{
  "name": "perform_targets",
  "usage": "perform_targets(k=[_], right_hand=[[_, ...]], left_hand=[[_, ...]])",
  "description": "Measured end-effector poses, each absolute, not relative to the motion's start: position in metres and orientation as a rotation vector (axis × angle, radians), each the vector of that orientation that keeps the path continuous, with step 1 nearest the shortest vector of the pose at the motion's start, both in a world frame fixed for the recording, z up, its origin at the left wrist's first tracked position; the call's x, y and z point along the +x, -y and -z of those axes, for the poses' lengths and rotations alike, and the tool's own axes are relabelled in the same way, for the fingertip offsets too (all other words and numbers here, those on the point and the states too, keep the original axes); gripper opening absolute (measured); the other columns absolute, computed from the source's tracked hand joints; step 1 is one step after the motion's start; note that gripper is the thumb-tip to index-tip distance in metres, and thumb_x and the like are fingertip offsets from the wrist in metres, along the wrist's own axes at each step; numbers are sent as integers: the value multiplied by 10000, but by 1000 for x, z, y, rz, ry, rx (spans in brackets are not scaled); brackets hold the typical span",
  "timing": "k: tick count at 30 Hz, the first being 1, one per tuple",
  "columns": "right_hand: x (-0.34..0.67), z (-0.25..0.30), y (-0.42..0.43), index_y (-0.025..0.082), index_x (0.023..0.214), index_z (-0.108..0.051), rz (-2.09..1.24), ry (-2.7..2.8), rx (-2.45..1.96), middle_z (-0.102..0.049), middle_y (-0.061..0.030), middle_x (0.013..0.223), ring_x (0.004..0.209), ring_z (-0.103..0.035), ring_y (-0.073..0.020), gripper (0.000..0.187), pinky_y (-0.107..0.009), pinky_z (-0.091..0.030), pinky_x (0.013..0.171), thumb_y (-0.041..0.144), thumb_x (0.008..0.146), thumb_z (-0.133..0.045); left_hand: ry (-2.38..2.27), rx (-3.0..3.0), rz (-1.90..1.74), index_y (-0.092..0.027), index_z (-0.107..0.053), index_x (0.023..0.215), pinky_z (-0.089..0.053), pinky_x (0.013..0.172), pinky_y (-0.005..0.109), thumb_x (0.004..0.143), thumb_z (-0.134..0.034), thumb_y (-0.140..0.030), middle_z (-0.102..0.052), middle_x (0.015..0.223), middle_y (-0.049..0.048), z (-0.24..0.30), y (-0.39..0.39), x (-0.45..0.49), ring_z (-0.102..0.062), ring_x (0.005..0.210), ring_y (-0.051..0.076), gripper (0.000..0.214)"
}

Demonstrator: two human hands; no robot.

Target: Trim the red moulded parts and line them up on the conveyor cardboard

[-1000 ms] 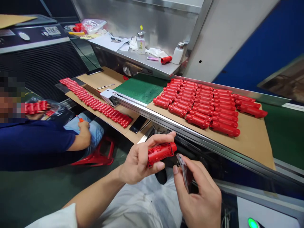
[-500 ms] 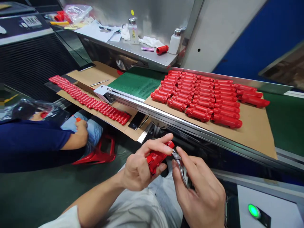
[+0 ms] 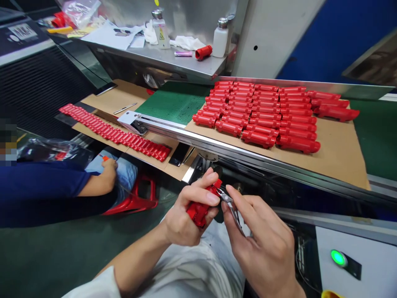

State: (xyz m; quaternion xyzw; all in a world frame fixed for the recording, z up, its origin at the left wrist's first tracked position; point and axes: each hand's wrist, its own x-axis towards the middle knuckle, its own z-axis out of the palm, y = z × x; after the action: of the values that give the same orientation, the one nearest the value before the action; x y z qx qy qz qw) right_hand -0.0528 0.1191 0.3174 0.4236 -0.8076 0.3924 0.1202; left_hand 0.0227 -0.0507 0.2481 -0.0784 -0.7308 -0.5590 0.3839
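Observation:
My left hand (image 3: 189, 211) is closed around a red plastic tubular part (image 3: 198, 212), held tilted above my lap. Its fingers cover much of the part. In my right hand (image 3: 263, 236) is a pair of small nippers (image 3: 228, 199), gripped between thumb and fingers. The tips of the nippers meet the upper end of the red part, close to my left fingertips. Whether the jaws are closed on the plastic I cannot tell. Beyond my hands, rows of similar red parts (image 3: 263, 138) lie on a cardboard sheet (image 3: 338, 159).
A long row of red pieces (image 3: 118, 134) lies on cardboard at the left, near a phone (image 3: 180, 154). A metal rail (image 3: 235, 155) runs before me. On the shelf stand bottles (image 3: 221, 39). A seated co-worker (image 3: 102, 178) is at left; a green-lit button (image 3: 338, 258) at lower right.
The nipper tips have come onto the upper end of the red part. My left hand has shifted slightly, its fingers curling closer around the part. The camera view has moved a little.

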Motion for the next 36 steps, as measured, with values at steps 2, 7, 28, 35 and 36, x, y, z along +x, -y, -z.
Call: perform_targets(k=[2,7,28,35,36], right_hand=[[-54,-317,-118,147,1409,-708,-1135,2344,1243,-753,-72,1024,876,-697,-162,448,-297,-568,792,64,971,-752],[-56,-314,-119,135,1421,-700,-1103,2317,1266,-757,-72,1035,880,-694,-160,470,-295,-560,808,44,964,-758],[-65,-290,-120,124,1392,-724,-1163,2218,1283,-793,-75,1014,826,-713,-144,496,-282,-554,778,-26,922,-770],[-64,-274,-117,231,1463,-697,-1309,2169,1287,-806,-65,1074,869,-744,-162,569,-289,-592,773,8,943,-755],[-62,-274,-118,262,1417,-732,-1455,2207,1211,-794,-43,1021,815,-726,-151,527,-275,-580,714,37,942,-772]], left_hand=[[1847,-190,1416,-362,-626,1416,-490,1318,477,896,-696,50,-676,1340,35,-249,49,22,-552,1550,308,667],[1785,-177,1455,-361,-631,1325,-530,1289,470,916,-706,34,-686,1283,1,-249,48,19,-590,1518,281,574],[1570,-439,1803,-200,-290,792,-464,1328,628,907,-525,204,-601,1434,-65,-251,55,17,-475,1607,315,481],[1463,-445,1940,-204,-302,801,-396,1330,731,965,-525,136,-610,1411,-46,-254,51,18,-461,1613,339,438],[1455,-440,1952,-208,-305,806,-397,1328,735,973,-531,123,-614,1406,-44,-254,51,18,-462,1613,333,434]])
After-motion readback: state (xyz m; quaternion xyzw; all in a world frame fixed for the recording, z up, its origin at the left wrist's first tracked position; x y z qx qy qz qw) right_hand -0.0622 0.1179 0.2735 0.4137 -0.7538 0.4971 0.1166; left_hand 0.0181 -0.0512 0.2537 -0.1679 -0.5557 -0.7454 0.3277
